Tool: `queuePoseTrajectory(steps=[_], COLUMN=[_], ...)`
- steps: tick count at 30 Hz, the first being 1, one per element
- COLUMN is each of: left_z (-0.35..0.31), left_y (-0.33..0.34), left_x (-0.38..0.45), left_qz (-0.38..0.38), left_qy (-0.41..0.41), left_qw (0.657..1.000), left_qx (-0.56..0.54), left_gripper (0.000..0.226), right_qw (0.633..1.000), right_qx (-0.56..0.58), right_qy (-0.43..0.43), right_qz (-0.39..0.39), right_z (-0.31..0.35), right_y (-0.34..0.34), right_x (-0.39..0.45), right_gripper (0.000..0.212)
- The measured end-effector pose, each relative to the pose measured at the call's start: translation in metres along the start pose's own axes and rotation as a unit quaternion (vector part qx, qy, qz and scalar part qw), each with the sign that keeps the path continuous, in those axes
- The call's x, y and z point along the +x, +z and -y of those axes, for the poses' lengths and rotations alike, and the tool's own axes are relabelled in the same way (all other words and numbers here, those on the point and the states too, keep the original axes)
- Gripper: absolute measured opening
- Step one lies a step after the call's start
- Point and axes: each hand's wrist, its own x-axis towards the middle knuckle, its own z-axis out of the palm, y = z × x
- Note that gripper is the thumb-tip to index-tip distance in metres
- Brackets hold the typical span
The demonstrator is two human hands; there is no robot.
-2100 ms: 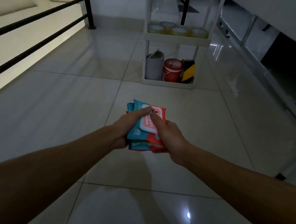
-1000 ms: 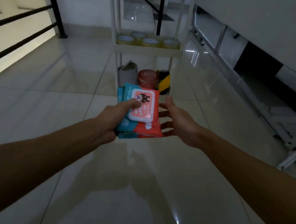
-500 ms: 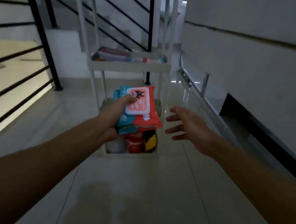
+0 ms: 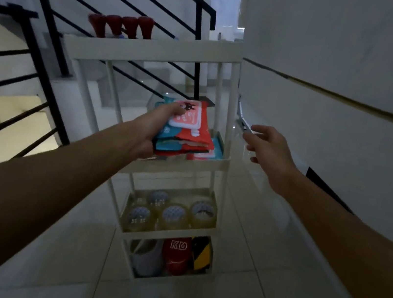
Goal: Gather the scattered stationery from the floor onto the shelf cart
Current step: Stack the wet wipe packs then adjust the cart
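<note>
Left hand (image 4: 153, 129) gripped a stack of red and teal packets (image 4: 187, 132), thumb on top, fingers curled beneath, held over the second tier of the shelf cart (image 4: 153, 55), not yet released. More packets (image 4: 211, 152) already lay there; tape rolls (image 4: 172, 214) filled the tier below. Right hand (image 4: 268, 148) hovered beside, fingers loosely spread, holding nothing. Floor in view showed no stray items; task judged nearly complete.

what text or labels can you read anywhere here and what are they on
"KD": white letters on the red container on the shelf cart bottom tier.
Print on the top wipes pack in the left hand: too blurred to read.
Tape rolls print: unreadable.
</note>
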Motion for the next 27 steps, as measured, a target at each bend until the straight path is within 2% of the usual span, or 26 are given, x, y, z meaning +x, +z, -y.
queuePoseTrajectory(steps=[3, 9, 14, 17, 21, 25, 27], left_z=[-0.011, -0.008, 0.000, 0.007, 0.010, 0.003, 0.000], left_y=[0.012, 0.021, 0.018, 0.023, 0.032, 0.036, 0.036], left_x=[0.043, 0.102, 0.123, 0.129, 0.131, 0.136, 0.138], left_qz=[0.005, -0.030, 0.001, 0.048, 0.064, 0.036, 0.041], left_qy=[-0.024, -0.049, -0.097, -0.114, -0.126, -0.084, -0.088], left_qw=[1.000, 0.998, 0.993, 0.991, 0.986, 0.972, 0.968], left_qx=[0.010, 0.036, 0.060, 0.057, 0.084, 0.218, 0.231], left_gripper=[0.040, 0.038, 0.036, 0.036, 0.040, 0.044, 0.043], right_qw=[0.999, 0.988, 0.971, 0.972, 0.976, 0.975, 0.975], right_qx=[-0.019, -0.040, -0.063, -0.030, 0.012, 0.038, 0.034], right_qy=[-0.036, -0.086, -0.148, -0.144, -0.137, -0.134, -0.136], right_qz=[0.022, 0.122, 0.179, 0.183, 0.170, 0.171, 0.173], right_z=[-0.006, -0.014, -0.014, -0.020, -0.028, -0.030, -0.028], right_y=[0.006, 0.011, 0.011, 0.010, 0.014, 0.014, 0.013], right_x=[0.026, 0.053, 0.068, 0.072, 0.073, 0.073, 0.072], right_gripper=[0.030, 0.014, 0.019, 0.019, 0.022, 0.023, 0.022])
